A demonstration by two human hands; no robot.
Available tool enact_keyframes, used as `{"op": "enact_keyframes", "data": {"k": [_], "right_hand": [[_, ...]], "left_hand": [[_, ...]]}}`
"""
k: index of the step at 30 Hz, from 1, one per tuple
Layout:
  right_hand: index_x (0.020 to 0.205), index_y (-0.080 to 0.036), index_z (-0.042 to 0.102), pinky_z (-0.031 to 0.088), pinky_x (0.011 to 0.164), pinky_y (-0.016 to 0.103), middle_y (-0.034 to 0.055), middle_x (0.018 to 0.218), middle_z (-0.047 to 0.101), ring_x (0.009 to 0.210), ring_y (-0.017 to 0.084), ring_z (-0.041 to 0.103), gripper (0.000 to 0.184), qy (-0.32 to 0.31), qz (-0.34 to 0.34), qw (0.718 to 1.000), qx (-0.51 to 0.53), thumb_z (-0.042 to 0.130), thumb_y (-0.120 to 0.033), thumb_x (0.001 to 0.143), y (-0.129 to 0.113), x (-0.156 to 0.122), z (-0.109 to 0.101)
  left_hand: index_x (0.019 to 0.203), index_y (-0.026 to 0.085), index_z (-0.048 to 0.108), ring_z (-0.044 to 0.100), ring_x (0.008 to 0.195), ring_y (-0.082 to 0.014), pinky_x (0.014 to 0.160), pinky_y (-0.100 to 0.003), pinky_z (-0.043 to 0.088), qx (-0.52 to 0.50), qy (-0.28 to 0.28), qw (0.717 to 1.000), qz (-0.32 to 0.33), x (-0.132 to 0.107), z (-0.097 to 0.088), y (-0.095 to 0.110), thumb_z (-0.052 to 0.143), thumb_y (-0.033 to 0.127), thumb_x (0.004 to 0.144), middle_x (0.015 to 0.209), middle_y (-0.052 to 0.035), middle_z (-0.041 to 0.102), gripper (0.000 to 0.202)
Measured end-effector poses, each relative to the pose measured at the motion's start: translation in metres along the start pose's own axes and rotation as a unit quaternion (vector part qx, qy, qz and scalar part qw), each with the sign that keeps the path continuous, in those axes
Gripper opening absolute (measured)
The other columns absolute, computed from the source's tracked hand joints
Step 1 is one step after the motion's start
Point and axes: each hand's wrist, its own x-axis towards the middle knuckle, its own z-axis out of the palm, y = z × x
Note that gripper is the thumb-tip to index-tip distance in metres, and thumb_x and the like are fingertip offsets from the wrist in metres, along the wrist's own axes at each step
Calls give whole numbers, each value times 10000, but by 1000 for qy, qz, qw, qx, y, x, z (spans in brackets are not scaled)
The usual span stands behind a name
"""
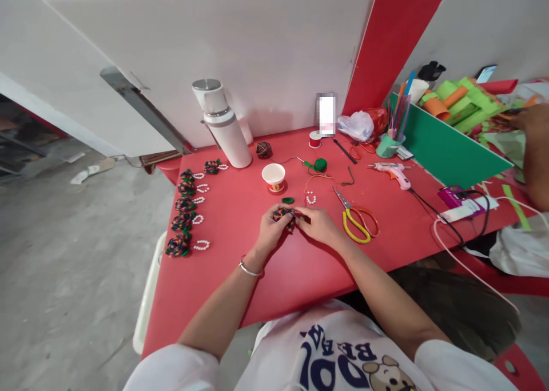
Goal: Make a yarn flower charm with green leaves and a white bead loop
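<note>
Between my two hands, just above the red table (300, 265), is a small multicoloured yarn knot (282, 214). My left hand (273, 226) is closed round it, thumb on top. The fingers of my right hand (316, 224) pinch at its right side; what exactly they grip is too small to make out. Just beyond lie a green yarn piece (287, 200) and a small loop of white beads (311, 198). An orange thread (315, 176) runs on the table behind them. Yellow-handled scissors (355, 222) lie right of my right hand, blades pointing away.
Finished-looking yarn knots with bead loops (178, 245) line the left edge. A paper cup (273, 176), white flask (227, 134), green yarn ball (320, 164) and glue gun (394, 174) stand or lie farther back. A power strip (467, 209) trails cables. A person's arm (536, 151) shows far right.
</note>
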Motion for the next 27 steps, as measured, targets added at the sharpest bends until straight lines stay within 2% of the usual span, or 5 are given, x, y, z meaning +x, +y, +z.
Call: {"op": "enact_keyframes", "data": {"k": [3, 7, 9, 19, 27], "right_hand": [[1166, -218, 847, 556, 760, 297, 60, 922, 771, 788, 179, 699, 229, 62, -36, 996, 48, 727, -221, 971, 16, -1, 3], [1053, -216, 868, 490, 659, 275, 18, 781, 659, 665, 142, 589, 169, 88, -63, 989, 99, 721, -248, 975, 27, -2, 5], [1029, -219, 868, 478, 657, 279, 18, 769, 651, 662, 144, 577, 173, 94, -61, 987, 113, 704, -238, 976, 28, -3, 5], [803, -209, 765, 413, 639, 286, -8, 720, 575, 645, 135, 534, 193, 98, -51, 984, 142, 678, -261, 967, 22, -7, 4], [811, -207, 773, 414, 643, 284, -7, 711, 600, 638, 135, 533, 168, 80, -40, 983, 163, 685, -279, 935, 23, -5, 4]], "left_hand": [[1101, 165, 723, 619, 528, -104, 491, -248, 537, 28, 15, 999, 17, 3, 0, -2, 878, 407, 743, 859, -23, 752, 459], [1135, 188, 793, 763, 911, -188, 851, -319, 619, 143, 25, 984, 102, 7, -2, -8, 823, 366, 798, 1039, -80, 811, 383], [1056, 190, 817, 767, 941, -215, 917, -359, 604, 199, 15, 972, 121, 9, -5, -12, 787, 391, 836, 1003, -86, 823, 300], [796, 198, 806, 715, 805, -189, 785, -319, 566, 281, -54, 934, 214, 9, -12, -8, 680, 440, 991, 848, -79, 765, 335], [797, 236, 858, 732, 870, -222, 835, -363, 592, 238, 58, 947, 209, 15, -15, -15, 846, 489, 840, 905, -88, 790, 257]]}}
